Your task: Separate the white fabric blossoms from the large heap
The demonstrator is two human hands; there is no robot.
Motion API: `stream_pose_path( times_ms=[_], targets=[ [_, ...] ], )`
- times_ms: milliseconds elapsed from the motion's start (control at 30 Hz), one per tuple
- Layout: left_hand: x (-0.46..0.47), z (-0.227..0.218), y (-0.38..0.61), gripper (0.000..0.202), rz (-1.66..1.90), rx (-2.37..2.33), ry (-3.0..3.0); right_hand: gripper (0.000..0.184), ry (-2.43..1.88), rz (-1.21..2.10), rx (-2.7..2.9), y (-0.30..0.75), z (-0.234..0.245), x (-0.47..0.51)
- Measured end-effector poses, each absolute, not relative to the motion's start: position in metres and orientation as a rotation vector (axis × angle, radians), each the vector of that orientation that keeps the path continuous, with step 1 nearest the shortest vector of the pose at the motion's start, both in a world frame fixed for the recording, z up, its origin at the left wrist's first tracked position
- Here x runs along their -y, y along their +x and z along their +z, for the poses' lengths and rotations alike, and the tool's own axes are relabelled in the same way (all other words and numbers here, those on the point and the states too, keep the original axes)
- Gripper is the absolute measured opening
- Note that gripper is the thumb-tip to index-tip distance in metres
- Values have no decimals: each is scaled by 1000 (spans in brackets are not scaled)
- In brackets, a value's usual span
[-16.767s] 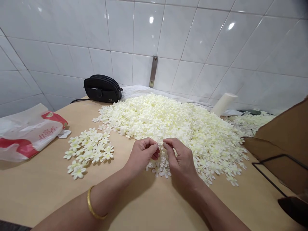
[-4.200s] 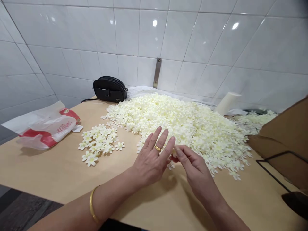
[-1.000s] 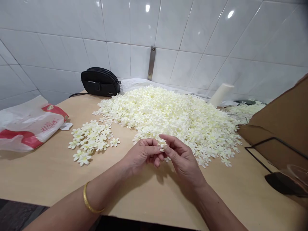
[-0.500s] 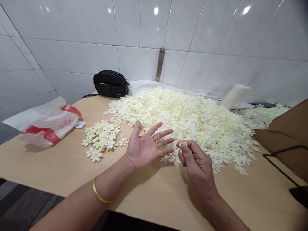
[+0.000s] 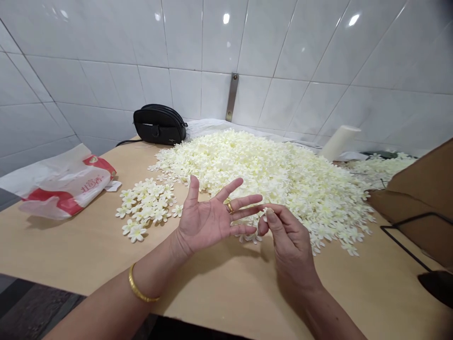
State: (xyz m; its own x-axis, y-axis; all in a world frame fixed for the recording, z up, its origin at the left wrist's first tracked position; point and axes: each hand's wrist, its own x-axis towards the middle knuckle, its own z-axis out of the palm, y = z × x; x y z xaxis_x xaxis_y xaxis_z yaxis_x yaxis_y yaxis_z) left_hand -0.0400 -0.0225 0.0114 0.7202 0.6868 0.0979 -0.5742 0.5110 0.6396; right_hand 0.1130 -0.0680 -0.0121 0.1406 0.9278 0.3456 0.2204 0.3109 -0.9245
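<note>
Palm up and fingers spread, my left hand (image 5: 214, 219) holds nothing; a gold ring sits on one finger. Its fingertips reach close to my right hand (image 5: 288, 236), which pinches a small white artificial flower (image 5: 266, 215) between thumb and forefinger, mostly covered by the fingertips. Behind both hands rises a large heap of cream-white artificial flowers (image 5: 244, 158). A smaller group of these blossoms (image 5: 146, 205) lies on the table to the left of my left hand.
On the wooden table (image 5: 219, 293) stand a black bag (image 5: 159, 125) at the back and a white-and-red plastic bag (image 5: 71, 189) at left. A white roll (image 5: 339, 143) leans behind the heap. At right are brown cardboard (image 5: 421, 198) and a black metal frame (image 5: 406, 248).
My left hand's outstretched fingers have come nearer to my right hand and now meet its fingertips in view. The right hand keeps its pinch. The camera view has shifted slightly.
</note>
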Motion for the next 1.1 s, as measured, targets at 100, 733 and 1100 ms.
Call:
stream_pose_path(
  times_ms=[100, 733, 1100],
  targets=[
    [22, 10, -41, 92, 737, -170, 690, 20, -1179, 756, 1365, 115, -13, 68],
    [20, 0, -38, 52, 678, -322, 759, 21, -1308, 135, 1653, 112, -22, 73],
    [25, -15, -29, 14, 617, -510, 899, 39, -1177, -159, 1863, 109, -25, 64]
  ],
)
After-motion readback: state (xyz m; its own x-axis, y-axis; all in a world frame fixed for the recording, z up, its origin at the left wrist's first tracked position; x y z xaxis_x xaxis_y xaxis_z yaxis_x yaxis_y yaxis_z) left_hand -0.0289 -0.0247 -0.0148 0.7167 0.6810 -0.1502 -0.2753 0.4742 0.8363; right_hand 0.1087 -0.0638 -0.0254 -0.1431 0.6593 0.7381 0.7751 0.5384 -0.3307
